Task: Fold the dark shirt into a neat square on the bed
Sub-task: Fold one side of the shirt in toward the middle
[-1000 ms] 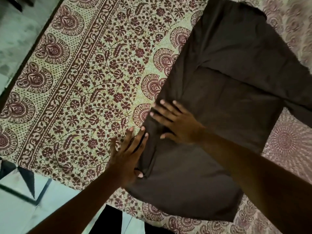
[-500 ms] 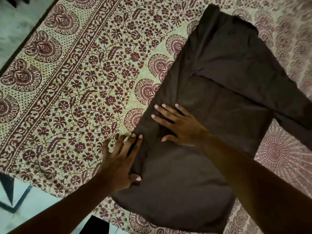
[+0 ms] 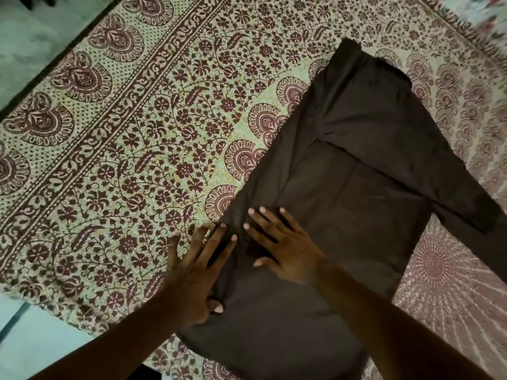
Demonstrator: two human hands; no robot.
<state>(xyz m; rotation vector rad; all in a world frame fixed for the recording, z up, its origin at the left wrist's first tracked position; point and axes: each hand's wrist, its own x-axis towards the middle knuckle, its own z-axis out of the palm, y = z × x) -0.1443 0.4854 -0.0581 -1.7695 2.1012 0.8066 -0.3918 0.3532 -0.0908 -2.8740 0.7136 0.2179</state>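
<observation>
Left grip (image 3: 192, 272) flat, fingers straight, pressing the dark shirt (image 3: 343, 215) at its folded left edge; right grip (image 3: 285, 250) just beside, spread flat; both holding nothing. Beyond, on the bed (image 3: 137, 133), sleeve (image 3: 452, 187) trailing loose. Likely to skew the fold if slid unevenly.

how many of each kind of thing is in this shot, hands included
dark shirt: 1
printed bedspread: 1
hands: 2, the left hand and the right hand, both laid flat at the shirt's near left edge
total: 4
</observation>
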